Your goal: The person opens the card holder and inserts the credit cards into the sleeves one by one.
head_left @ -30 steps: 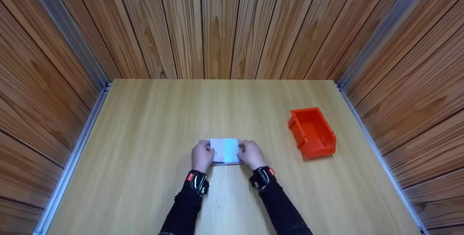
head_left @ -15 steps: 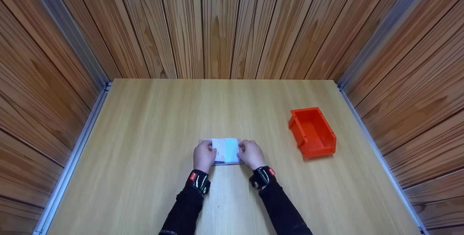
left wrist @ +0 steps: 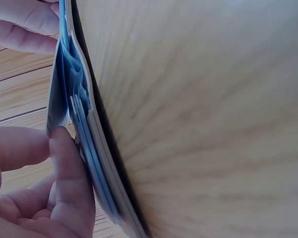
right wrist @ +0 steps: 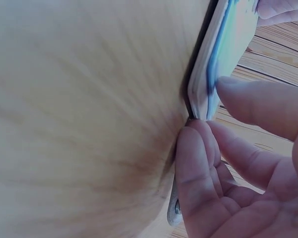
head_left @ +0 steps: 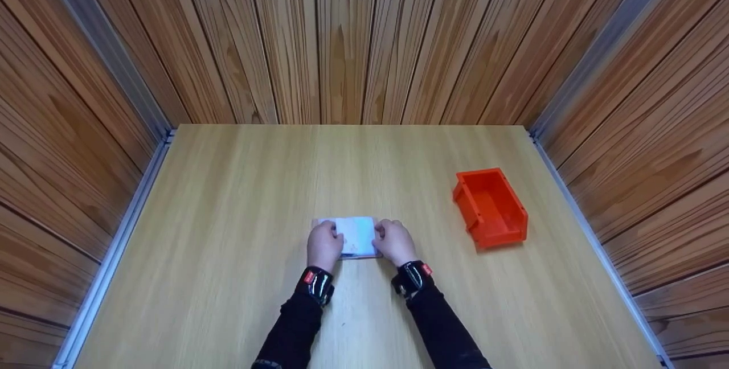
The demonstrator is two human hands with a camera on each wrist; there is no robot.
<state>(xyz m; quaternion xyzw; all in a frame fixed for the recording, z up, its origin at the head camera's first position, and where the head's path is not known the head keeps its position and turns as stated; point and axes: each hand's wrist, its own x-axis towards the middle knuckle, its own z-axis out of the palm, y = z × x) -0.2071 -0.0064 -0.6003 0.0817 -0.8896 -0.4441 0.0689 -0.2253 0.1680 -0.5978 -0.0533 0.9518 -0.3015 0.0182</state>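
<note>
A small wallet-like booklet with a pinkish-beige cover (head_left: 360,257) lies spread on the table between both hands. Across its inside goes a whitish leaf (head_left: 356,232) with faint marks. My left hand (head_left: 323,246) pinches this leaf (left wrist: 56,96) between thumb and finger, near its left edge. In the left wrist view, several thin bluish layers (left wrist: 92,148) are stacked beside it. With my right hand (head_left: 396,242) I hold the booklet's right edge, thumb (right wrist: 231,91) on the inner face and fingers at the cover. A tab with a metal snap (right wrist: 174,210) sticks out below those fingers.
An orange plastic bin (head_left: 504,238) stands on the right side of the wooden table (head_left: 256,175), its open top facing up. Wood-panelled walls (head_left: 342,44) with metal rails (head_left: 114,249) enclose the table at the back and both sides.
My left hand has shifted slightly right, carrying the whitish leaf over the light blue area, which is now covered. The right hand and the bin have stayed put.
</note>
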